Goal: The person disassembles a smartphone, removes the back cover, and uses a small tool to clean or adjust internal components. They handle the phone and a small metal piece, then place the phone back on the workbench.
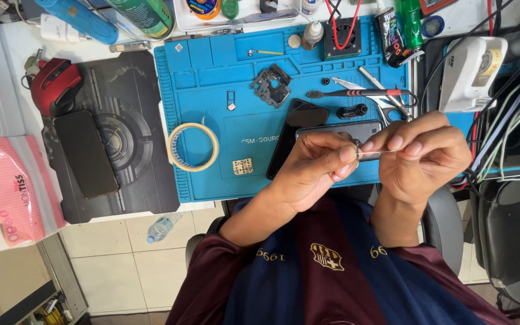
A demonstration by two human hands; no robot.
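While both hands work raised above the near edge of the blue mat (pixel 212 108) for a close view, the left hand (pixel 314 165) and right hand (pixel 422 156) each pinch an end of a thin metal strip (pixel 375 153), stretched over the dark phones (pixel 332 129).

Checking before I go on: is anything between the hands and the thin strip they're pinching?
Nothing visible. The left hand and right hand both pinch the thin strip directly between fingertips, above the phone on the blue mat.
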